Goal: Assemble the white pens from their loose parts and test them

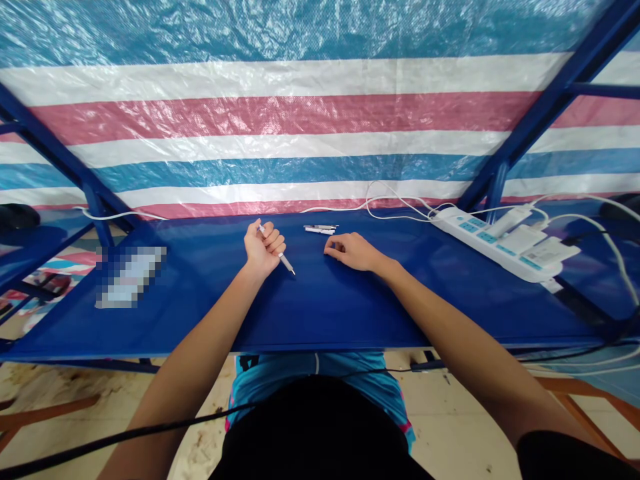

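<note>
My left hand is raised above the blue tabletop, its fingers wrapped round a white pen. The pen slants down to the right, its dark tip below my fist and its other end by my thumb. My right hand rests on the table with loosely curved fingers, a small gap between thumb and forefinger. Nothing shows in it. Just beyond its fingertips lie white pens, side by side and apart from the hand.
A white power strip with several plugged-in adapters stands on the right, with white cables along the back edge. A blurred-out flat object lies on the left. Blue metal frames rise at both sides before a striped plastic sheet.
</note>
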Motion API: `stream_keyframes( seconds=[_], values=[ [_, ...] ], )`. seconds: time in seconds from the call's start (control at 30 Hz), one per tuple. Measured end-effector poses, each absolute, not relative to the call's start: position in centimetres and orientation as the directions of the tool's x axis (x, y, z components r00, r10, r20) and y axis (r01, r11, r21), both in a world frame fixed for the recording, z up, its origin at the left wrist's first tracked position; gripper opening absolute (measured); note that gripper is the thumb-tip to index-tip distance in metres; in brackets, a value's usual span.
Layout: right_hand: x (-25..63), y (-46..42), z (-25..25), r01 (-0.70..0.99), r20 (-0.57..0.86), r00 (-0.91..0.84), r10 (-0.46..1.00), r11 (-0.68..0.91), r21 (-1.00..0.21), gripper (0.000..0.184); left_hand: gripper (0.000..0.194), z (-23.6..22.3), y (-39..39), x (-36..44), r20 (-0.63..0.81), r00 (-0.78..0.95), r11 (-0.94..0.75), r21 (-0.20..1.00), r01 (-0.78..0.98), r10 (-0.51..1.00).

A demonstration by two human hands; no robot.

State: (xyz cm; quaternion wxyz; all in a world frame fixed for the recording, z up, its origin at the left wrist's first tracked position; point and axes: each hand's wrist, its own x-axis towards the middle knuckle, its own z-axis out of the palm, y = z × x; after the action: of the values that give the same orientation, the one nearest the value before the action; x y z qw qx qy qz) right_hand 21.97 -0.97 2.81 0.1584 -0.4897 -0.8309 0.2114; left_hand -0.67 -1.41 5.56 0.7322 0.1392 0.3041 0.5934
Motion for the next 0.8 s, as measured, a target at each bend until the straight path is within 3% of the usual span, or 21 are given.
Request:
stream_keyframes(
  seconds=[0.8],
  values=[
    [21.98, -0.99, 2.85, 0.753, 0.042, -0.462, 0.886, 0.417, -0.509, 0.019, 0.043, 5.24, -1.18, -0.92, -0.263, 0.126, 0.259, 0.565, -0.783, 0.956]
  ],
)
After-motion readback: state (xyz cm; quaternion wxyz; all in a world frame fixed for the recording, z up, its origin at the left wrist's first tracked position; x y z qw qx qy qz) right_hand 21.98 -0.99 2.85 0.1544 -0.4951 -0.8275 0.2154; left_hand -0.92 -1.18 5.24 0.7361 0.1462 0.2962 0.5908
